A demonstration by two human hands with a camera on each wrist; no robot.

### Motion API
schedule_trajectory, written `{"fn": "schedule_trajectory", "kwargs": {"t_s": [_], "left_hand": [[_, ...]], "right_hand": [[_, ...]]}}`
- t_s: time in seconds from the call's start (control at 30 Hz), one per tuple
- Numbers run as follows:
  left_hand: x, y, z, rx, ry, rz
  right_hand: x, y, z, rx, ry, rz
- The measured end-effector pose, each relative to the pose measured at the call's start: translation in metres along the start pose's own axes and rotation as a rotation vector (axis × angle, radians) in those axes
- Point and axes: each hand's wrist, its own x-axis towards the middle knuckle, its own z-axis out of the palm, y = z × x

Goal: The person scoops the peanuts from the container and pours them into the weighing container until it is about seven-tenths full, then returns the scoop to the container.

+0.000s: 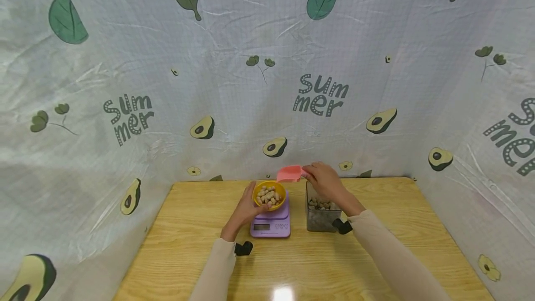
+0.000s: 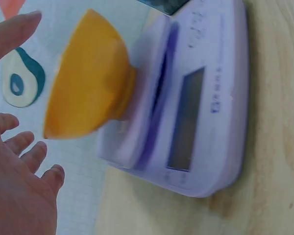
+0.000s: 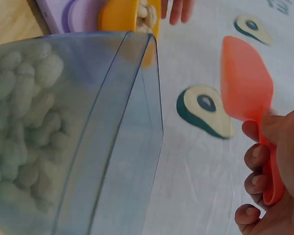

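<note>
A yellow bowl (image 1: 270, 195) holding peanuts (image 1: 269, 196) sits on the platform of a purple kitchen scale (image 1: 270, 227). My left hand (image 1: 247, 207) spreads around the bowl's near left side; in the left wrist view its fingers (image 2: 30, 152) are extended and stand apart from the yellow wall. My right hand (image 1: 326, 181) grips the handle of a pink scoop (image 1: 290, 173), raised between bowl and bin at the back. No peanuts show in the scoop. Below that hand stands a clear bin (image 3: 122, 142) with more peanuts (image 3: 27, 112) inside, partly hidden by the forearm in the head view.
The wooden table (image 1: 200, 240) ends at a white printed sheet (image 1: 234, 92) that rises behind it and on both sides. The bin stands to the right of the scale, with a gap of bare wood between. Black straps (image 1: 244, 248) circle both wrists.
</note>
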Motion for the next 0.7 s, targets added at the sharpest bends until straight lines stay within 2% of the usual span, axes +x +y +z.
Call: {"fn": "schedule_trajectory", "kwargs": {"t_s": [0.2, 0.4, 0.57, 0.7], "left_hand": [[-0.005, 0.011, -0.007, 0.007, 0.035, 0.055], [-0.012, 0.023, -0.006, -0.011, 0.038, 0.124], [-0.021, 0.032, -0.007, -0.022, 0.033, 0.172], [-0.027, 0.038, -0.005, -0.023, 0.027, 0.192]], "right_hand": [[-0.024, 0.017, -0.011, 0.072, 0.074, 0.052], [-0.053, 0.035, -0.018, 0.044, 0.102, 0.063], [-0.077, 0.045, -0.023, 0.009, 0.084, 0.08], [-0.087, 0.047, -0.024, -0.005, 0.032, 0.131]]}}
